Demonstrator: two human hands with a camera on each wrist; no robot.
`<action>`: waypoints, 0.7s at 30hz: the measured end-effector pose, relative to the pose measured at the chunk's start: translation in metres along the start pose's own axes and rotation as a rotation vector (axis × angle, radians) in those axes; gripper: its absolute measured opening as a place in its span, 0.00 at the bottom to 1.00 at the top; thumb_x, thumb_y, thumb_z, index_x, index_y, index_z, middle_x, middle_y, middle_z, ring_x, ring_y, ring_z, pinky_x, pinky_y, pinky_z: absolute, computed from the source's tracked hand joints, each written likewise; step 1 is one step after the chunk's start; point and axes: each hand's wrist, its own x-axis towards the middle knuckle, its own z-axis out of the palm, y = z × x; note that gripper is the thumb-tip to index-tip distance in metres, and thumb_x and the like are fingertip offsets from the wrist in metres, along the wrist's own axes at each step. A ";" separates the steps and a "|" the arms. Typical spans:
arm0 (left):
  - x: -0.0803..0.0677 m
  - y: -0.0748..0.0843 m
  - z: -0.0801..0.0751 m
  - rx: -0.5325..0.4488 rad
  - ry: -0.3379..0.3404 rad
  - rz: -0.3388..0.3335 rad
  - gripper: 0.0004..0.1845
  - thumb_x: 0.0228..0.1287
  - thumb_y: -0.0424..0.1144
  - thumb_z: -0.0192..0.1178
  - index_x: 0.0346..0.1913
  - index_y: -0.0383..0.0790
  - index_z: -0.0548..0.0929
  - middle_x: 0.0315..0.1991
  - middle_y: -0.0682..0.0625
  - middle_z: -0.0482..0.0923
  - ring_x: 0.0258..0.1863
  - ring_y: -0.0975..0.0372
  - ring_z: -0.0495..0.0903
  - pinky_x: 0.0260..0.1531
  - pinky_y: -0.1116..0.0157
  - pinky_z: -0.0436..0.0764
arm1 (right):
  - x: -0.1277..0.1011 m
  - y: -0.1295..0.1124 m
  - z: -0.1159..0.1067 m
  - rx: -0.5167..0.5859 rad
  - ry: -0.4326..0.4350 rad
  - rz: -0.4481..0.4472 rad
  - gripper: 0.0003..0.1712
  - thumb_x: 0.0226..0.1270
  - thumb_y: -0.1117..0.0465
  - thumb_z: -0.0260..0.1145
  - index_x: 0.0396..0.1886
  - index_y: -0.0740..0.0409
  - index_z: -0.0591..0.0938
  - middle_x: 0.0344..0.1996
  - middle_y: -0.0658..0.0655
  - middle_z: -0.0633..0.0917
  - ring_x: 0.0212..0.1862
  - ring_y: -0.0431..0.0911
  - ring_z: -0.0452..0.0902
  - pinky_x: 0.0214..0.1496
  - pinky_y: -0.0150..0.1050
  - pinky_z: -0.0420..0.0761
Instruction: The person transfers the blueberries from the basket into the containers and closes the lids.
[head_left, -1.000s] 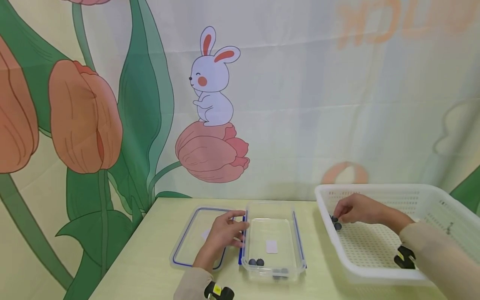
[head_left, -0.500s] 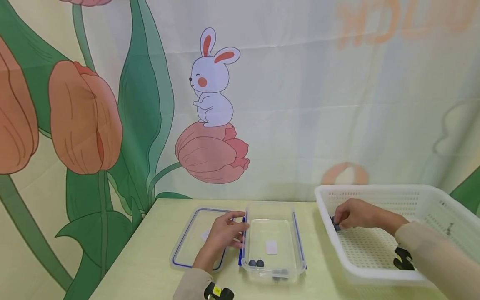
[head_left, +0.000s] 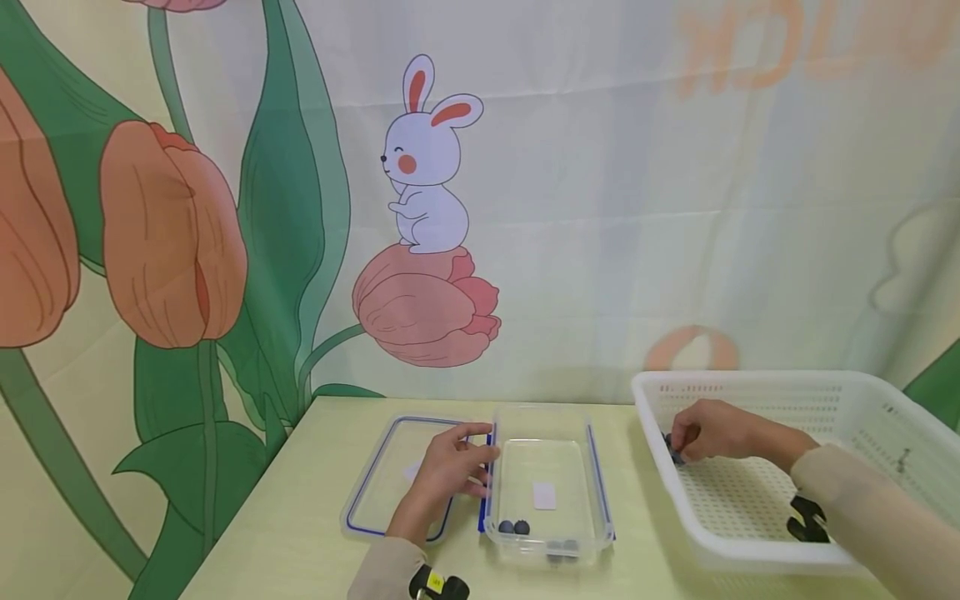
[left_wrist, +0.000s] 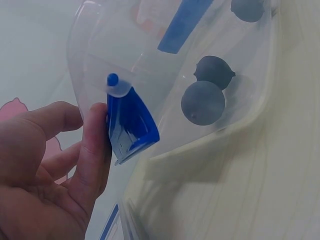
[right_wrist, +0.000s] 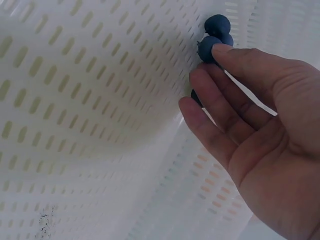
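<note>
Meanwhile, the person's right hand (head_left: pixel 712 431) is down inside the white perforated basket (head_left: pixel 862 400), at its left inner wall, where a few dark blueberries (right_wrist: pixel 215 35) have gathered in the corner. In the right wrist view the fingertips (right_wrist: pixel 222 50) touch the nearest berry, the thumb on top of it and the other fingers curled in just below, so the hand looks to be closing into a pinch; whether the berry is yet gripped cannot be told for sure. The berries sit against the wall, probably because the floor curves up there and stops them from rolling.

The left hand (head_left: pixel 448 471) rests at the left side of the clear plastic container (head_left: pixel 596 475), which stands on the pale table (head_left: pixel 300 517) between the basket and its blue-rimmed lid (head_left: pixel 375 475). The left wrist view shows the thumb (left_wrist: pixel 97 145) pressed against the blue latch (left_wrist: pixel 129 125) on that side, with the other fingers loosely bent behind; this hold seems meant to steady the light box. Two blueberries in the container (head_left: pixel 514 527) lie at its near end, with more dark ones at the front edge. The lid lies flat just beside the box, under the left forearm, out of the way of the opening.
</note>
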 end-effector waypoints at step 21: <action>-0.001 0.000 -0.001 -0.008 -0.005 0.001 0.26 0.70 0.38 0.71 0.69 0.39 0.81 0.37 0.43 0.78 0.27 0.59 0.83 0.25 0.65 0.88 | -0.008 -0.034 -0.026 -0.014 0.118 -0.034 0.06 0.72 0.64 0.73 0.45 0.62 0.88 0.39 0.50 0.88 0.40 0.44 0.85 0.41 0.37 0.87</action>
